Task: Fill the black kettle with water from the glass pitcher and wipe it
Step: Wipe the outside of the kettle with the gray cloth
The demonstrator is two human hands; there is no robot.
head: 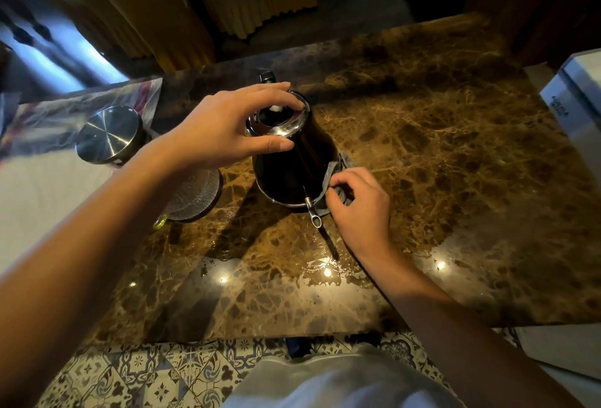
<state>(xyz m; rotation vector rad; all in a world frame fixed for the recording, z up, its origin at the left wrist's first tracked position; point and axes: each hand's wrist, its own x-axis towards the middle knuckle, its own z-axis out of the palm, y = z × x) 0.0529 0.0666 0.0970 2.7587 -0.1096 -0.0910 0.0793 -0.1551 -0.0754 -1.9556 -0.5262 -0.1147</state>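
The black kettle (pixel 289 163) stands upright in the middle of the brown marble counter (pixel 439 180), its thin metal spout pointing toward me. My left hand (pixel 227 127) grips the kettle's shiny lid rim from above with spread fingers. My right hand (pixel 357 209) pinches a grey cloth (pixel 328 186) against the kettle's lower right side, next to the spout. The glass pitcher (pixel 198 193) stands just left of the kettle, partly hidden under my left forearm.
A round steel lid or canister (pixel 109 134) sits at the left, on a white surface. A white box (pixel 575 105) stands at the counter's right edge. Water glistens on the counter near its front edge (pixel 312 264). Patterned floor tiles show below.
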